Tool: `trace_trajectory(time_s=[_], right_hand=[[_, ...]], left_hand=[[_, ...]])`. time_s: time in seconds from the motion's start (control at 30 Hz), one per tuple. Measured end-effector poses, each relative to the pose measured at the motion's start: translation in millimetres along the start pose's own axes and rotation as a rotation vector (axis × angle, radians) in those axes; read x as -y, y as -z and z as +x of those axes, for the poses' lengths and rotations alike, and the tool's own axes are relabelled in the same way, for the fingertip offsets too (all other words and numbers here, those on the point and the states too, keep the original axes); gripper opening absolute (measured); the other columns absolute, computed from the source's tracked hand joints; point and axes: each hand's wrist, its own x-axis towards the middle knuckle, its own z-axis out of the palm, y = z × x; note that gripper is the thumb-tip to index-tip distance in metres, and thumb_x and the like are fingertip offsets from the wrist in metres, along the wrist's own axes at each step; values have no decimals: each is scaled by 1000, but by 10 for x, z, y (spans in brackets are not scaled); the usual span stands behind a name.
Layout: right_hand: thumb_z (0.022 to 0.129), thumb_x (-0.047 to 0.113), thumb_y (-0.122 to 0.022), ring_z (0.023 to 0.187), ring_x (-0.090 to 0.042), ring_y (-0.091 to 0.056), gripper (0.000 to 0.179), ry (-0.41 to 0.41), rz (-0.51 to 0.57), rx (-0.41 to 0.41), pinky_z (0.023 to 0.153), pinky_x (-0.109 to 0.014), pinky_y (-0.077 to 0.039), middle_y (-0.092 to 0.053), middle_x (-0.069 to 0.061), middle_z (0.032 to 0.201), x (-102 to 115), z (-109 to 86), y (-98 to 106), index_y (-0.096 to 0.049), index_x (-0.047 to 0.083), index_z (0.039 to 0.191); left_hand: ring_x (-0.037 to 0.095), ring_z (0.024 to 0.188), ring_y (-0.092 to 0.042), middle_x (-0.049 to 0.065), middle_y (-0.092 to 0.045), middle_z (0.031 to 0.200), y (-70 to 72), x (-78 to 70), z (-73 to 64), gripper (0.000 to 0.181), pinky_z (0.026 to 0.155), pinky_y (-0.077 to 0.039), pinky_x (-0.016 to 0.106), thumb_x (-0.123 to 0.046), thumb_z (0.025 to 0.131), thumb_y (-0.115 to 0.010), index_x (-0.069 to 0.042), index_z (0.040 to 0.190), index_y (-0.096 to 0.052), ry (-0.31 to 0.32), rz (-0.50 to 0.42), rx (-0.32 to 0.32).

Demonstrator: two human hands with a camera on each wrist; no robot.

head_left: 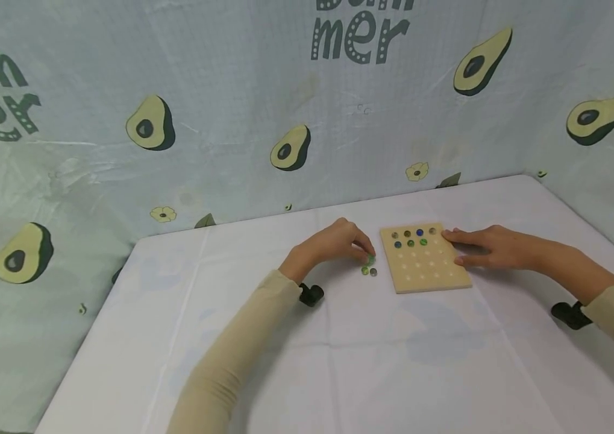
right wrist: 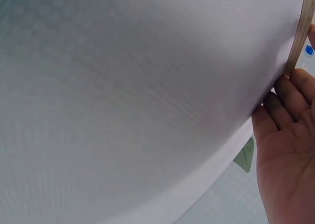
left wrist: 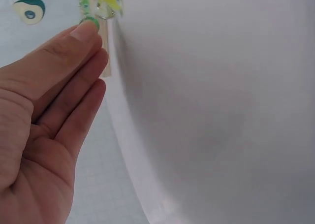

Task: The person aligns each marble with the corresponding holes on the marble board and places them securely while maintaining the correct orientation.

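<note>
In the head view my left hand (head_left: 341, 241) reaches down to a few glass marbles left of a wooden board. Its thumb and fingers pinch a green marble (left wrist: 89, 23), seen at the fingertips in the left wrist view. Just in front lie a yellow-green marble (head_left: 364, 271) and a greyish marble (head_left: 373, 272) on the table. The square board (head_left: 405, 278) has rows of shallow hollows; several marbles, including a blue marble (head_left: 419, 232), fill the far row and part of the second. My right hand (head_left: 493, 247) rests at the board's right edge, fingers extended against it.
A white cloth covers the table (head_left: 393, 361). Behind it hangs a pale curtain (head_left: 220, 120) printed with avocados and lettering, which also runs along the left and right sides. A dark wrist camera (head_left: 311, 295) sits under the left wrist.
</note>
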Motion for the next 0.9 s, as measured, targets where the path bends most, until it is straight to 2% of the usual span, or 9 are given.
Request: trace_trajectory(time_s=[0.13, 0.27, 0.43, 0.6, 0.73, 0.9], right_hand=[[98, 49, -63, 137, -48, -44, 73, 8, 7, -4, 104, -62, -42, -42, -26, 153, 0, -1, 13, -42, 8, 155], [98, 49, -64, 137, -49, -44, 73, -2, 10, -5, 104, -63, -42, -42, -26, 153, -7, -5, 17, -42, 7, 155], [98, 52, -63, 138, -49, -42, 75, -20, 28, 2, 105, -63, -41, -41, -24, 154, 18, -10, -5, -42, 9, 155], [97, 55, -62, 137, -50, -42, 77, -42, 28, 1, 103, -64, -42, -40, -24, 155, 22, -24, -60, -41, 9, 155], [97, 55, -62, 137, -50, -43, 76, -33, 24, -8, 104, -64, -42, -42, -25, 153, -1, -41, -101, -43, 9, 155], [97, 54, -63, 136, -48, -45, 75, -5, 6, -18, 104, -63, -42, -43, -24, 153, -20, -2, -70, -44, 9, 154]], left_hand=[[8, 109, -69, -3, -77, 110, 24, -65, 29, 19, 94, -53, 23, -15, 90, -79, -13, 109, -81, -20, 19, -95], [11, 108, -69, -2, -77, 110, 66, -156, 50, 21, 90, -54, 23, -18, 90, -79, -12, 110, -80, -43, 36, -189], [14, 109, -69, 0, -77, 111, 63, -255, 54, 21, 91, -54, 27, -19, 92, -77, -12, 112, -80, -39, 35, -279], [15, 110, -69, 2, -77, 112, 19, -301, 69, 21, 95, -55, 35, -15, 92, -77, -10, 111, -80, -42, -7, -323], [14, 110, -69, 2, -77, 112, -11, -324, 60, 21, 95, -55, 35, -16, 92, -77, -10, 112, -80, -50, -12, -326], [13, 110, -69, 1, -77, 111, 25, -338, 58, 21, 96, -54, 34, -17, 92, -77, -11, 111, -80, -54, 2, -354]])
